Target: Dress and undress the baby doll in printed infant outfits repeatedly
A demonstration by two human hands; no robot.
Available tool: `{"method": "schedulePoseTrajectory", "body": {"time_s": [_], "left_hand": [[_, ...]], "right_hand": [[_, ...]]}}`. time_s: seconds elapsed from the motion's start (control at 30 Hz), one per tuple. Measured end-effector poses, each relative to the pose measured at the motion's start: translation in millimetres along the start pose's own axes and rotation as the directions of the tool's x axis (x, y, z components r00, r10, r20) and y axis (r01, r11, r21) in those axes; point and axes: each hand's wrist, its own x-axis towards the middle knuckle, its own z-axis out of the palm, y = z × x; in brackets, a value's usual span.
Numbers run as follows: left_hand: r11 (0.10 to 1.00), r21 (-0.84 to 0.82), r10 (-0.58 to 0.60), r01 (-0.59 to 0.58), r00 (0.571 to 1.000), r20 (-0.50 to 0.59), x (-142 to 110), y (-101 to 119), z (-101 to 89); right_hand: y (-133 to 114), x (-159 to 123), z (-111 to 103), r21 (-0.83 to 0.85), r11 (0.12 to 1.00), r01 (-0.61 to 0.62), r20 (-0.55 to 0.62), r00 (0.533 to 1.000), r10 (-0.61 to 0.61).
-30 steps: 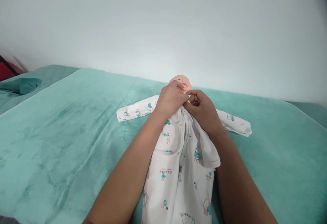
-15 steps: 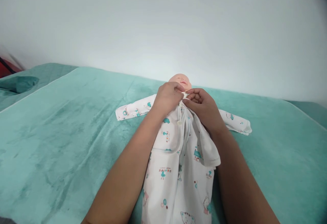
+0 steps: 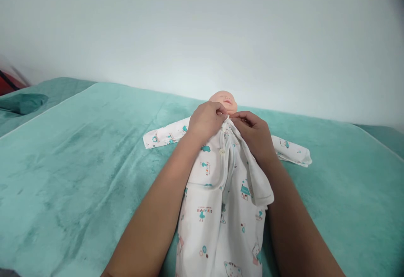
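A baby doll (image 3: pixel 224 100) lies on its back, its head toward the wall. It wears a white printed baby outfit (image 3: pixel 202 201) with both sleeves spread out to the sides. My left hand (image 3: pixel 206 121) pinches the outfit's collar just below the doll's chin. Opposite it, my right hand (image 3: pixel 252 131) is closed on the other edge of the collar, and the fingertips of both hands nearly meet. Below them the front opening hangs loose, with a pale button (image 3: pixel 222 152) showing and one flap folded out to the right. What lies between my fingertips is mostly hidden.
A green plush sheet (image 3: pixel 94 176) covers the surface beneath the doll. Behind it rises a white wall (image 3: pixel 202 37). At the far left edge is a red object (image 3: pixel 11 84) with a dark strip, beside a rumpled green fold (image 3: pixel 23 103).
My right hand's fingers have shifted slightly and curled closer at the collar, drawing the flap's top edge up. My left hand stays almost in place.
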Motion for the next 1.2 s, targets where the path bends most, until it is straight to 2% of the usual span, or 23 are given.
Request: {"method": "schedulePoseTrajectory", "body": {"time_s": [0.2,0.57,0.93,1.2], "left_hand": [[0.962,-0.268,-0.062,0.058,0.998,-0.009,-0.2,-2.6,-3.3],[0.991,-0.120,-0.057,0.054,0.998,-0.022,2.3,-1.4,0.4],[0.987,-0.141,-0.088,0.078,0.994,-0.064,3.9,-5.4,0.8],[0.992,-0.128,-0.022,0.018,0.999,-0.026,1.6,-5.0,0.0]], "right_hand": [[-5.7,-2.7,-0.3,-0.006,1.000,0.027,0.029,0.999,-0.027],[-6.9,-4.6,-1.1,0.013,0.998,0.060,0.070,0.996,-0.061],[-9.7,-5.9,-0.6,-0.175,0.982,0.065,0.053,0.997,-0.057],[-10.0,-6.4,-1.3,-0.215,0.974,0.071,0.077,0.995,-0.055]]}}
